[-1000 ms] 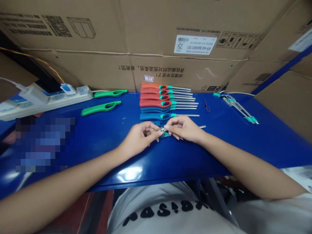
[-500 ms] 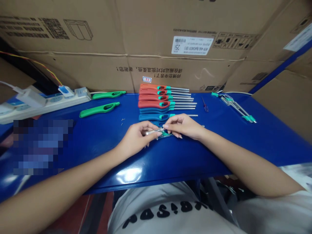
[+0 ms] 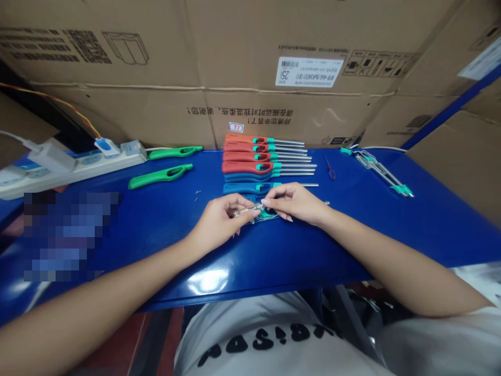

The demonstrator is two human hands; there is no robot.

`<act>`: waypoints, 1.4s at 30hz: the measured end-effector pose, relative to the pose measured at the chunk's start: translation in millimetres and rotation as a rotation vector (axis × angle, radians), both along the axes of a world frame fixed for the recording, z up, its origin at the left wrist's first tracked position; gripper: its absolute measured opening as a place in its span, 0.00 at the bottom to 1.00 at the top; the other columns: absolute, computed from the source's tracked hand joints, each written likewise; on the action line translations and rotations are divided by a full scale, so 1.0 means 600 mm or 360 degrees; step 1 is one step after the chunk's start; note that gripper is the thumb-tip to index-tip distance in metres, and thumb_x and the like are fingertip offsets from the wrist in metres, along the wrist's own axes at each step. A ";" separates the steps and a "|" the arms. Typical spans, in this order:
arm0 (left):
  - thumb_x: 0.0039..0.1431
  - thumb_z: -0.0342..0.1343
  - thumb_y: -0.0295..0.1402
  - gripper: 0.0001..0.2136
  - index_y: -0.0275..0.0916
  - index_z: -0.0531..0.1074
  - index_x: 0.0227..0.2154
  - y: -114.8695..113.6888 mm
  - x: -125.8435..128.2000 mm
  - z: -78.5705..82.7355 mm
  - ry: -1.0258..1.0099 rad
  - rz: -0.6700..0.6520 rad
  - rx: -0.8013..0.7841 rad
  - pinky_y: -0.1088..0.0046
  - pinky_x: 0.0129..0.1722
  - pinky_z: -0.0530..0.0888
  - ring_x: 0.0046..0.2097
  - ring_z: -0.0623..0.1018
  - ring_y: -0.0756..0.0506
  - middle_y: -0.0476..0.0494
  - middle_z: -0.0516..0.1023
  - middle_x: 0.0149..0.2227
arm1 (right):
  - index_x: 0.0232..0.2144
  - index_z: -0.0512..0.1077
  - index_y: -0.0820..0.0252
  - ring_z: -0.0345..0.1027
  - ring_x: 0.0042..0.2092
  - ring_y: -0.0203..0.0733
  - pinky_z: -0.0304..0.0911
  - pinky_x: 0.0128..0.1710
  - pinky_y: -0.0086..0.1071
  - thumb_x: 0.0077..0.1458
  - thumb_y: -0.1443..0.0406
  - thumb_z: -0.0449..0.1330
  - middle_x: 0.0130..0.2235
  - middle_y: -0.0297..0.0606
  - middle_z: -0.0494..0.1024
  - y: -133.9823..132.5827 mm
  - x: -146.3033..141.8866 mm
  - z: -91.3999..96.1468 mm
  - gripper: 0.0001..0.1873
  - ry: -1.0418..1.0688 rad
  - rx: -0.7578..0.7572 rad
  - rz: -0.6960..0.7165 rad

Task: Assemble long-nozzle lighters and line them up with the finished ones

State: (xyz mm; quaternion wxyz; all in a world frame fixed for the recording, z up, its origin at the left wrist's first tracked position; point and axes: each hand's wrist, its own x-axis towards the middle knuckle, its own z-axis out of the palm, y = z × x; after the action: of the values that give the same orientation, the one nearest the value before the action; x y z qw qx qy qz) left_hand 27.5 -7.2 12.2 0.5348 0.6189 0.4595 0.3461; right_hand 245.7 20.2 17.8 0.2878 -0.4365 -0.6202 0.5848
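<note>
My left hand [image 3: 221,222] pinches a small clear tube, apparently a lighter's fuel tank [image 3: 243,211], between thumb and fingers. At the tube's right end, the thumb and index finger of my right hand [image 3: 297,203] are pressed together on a tiny part too small to name. Beneath both hands lies a blue lighter casing with a green trigger piece and a thin wire [image 3: 266,214], partly hidden by my fingers. Just beyond them is a blue long-nosed lighter [image 3: 245,188]. A stack of red, orange and blue long-nosed lighters [image 3: 246,168] sits behind it.
Two green casing halves [image 3: 156,177] lie at the left, near a white power strip [image 3: 125,159]. A small screwdriver [image 3: 331,171] and metal lighter nozzles with green parts [image 3: 379,172] are at the right. Two tiny screws [image 3: 197,196] rest on the blue table [image 3: 156,219]. Cardboard [image 3: 156,109] stands behind.
The clear tube and my right fingertips have shifted very slightly against each other. Both hands otherwise keep their place and grip.
</note>
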 end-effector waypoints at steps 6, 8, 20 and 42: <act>0.55 0.67 0.39 0.12 0.34 0.76 0.33 -0.003 0.005 -0.003 -0.0016 0.0007 0.0033 0.83 0.18 0.66 0.24 0.73 0.53 0.45 0.81 0.29 | 0.26 0.74 0.62 0.54 0.17 0.26 0.46 0.17 0.25 0.45 0.49 0.73 0.18 0.27 0.68 -0.007 -0.010 -0.002 0.23 -0.0010 0.0068 -0.0088; 0.55 0.67 0.39 0.12 0.34 0.76 0.32 -0.003 0.006 -0.003 -0.0021 0.0008 0.0044 0.83 0.18 0.66 0.26 0.75 0.52 0.44 0.82 0.29 | 0.26 0.74 0.63 0.54 0.17 0.26 0.47 0.17 0.25 0.44 0.48 0.73 0.18 0.27 0.68 -0.009 -0.013 -0.002 0.24 -0.0016 0.0074 -0.0095; 0.58 0.66 0.41 0.09 0.42 0.83 0.37 0.010 -0.034 0.020 0.0663 -0.0114 0.0823 0.74 0.33 0.72 0.33 0.77 0.50 0.47 0.82 0.37 | 0.28 0.76 0.63 0.53 0.15 0.25 0.46 0.13 0.23 0.58 0.54 0.65 0.19 0.28 0.71 0.004 0.002 0.008 0.17 0.0080 -0.0118 -0.0102; 0.59 0.65 0.35 0.06 0.40 0.83 0.38 0.014 -0.043 0.024 0.0892 -0.0427 0.0845 0.74 0.34 0.72 0.30 0.76 0.50 0.46 0.81 0.35 | 0.32 0.75 0.62 0.53 0.21 0.27 0.48 0.21 0.26 0.49 0.57 0.70 0.25 0.28 0.69 -0.005 -0.003 -0.003 0.15 -0.0186 0.0218 -0.0129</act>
State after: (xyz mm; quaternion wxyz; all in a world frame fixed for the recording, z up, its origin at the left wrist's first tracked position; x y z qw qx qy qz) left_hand 1.9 0.9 26.7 0.2509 0.8603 0.3973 0.1977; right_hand 243.6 17.4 16.1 0.3039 -0.4739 -0.6563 0.5024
